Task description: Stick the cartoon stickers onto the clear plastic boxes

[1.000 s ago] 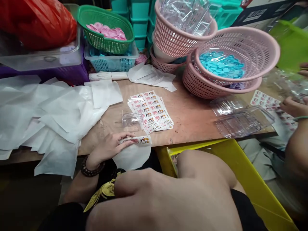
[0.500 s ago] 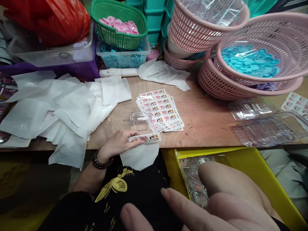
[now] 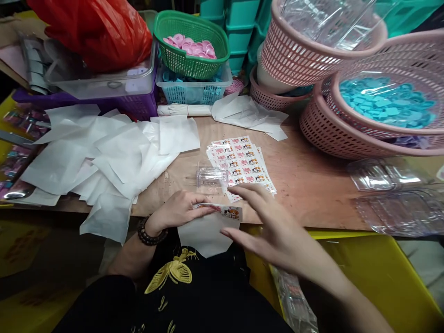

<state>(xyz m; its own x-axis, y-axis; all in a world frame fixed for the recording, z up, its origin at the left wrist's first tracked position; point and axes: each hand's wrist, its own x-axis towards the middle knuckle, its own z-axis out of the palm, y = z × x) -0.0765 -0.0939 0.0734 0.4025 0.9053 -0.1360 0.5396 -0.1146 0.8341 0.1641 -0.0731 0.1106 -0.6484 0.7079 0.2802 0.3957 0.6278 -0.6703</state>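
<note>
My left hand [image 3: 180, 210] pinches a strip of cartoon stickers [image 3: 231, 212] whose white backing paper [image 3: 208, 236] hangs down over the table's front edge. Just right of that strip is my right hand [image 3: 267, 222], fingers and thumb apart, with nothing in its grasp. Its fingertips hover by a small clear plastic box [image 3: 212, 180] lying on the table behind my left hand. A pile of sticker sheets [image 3: 248, 159] with cat-and-dog pictures and pink print lies beyond, partly under the box and partly covered by my right fingers.
Loose white backing papers [image 3: 114, 148] heap up on the left. Pink baskets [image 3: 326, 111] line the back right, one with blue pieces. Clear plastic trays [image 3: 398, 208] lie at the right edge. Below them stands a yellow bin [image 3: 381, 273]. A green basket [image 3: 190, 60] holds pink pieces.
My right hand has moved from the near foreground, over the yellow bin, forward and left to the sticker strip. My left hand keeps its hold. The view has shifted slightly.
</note>
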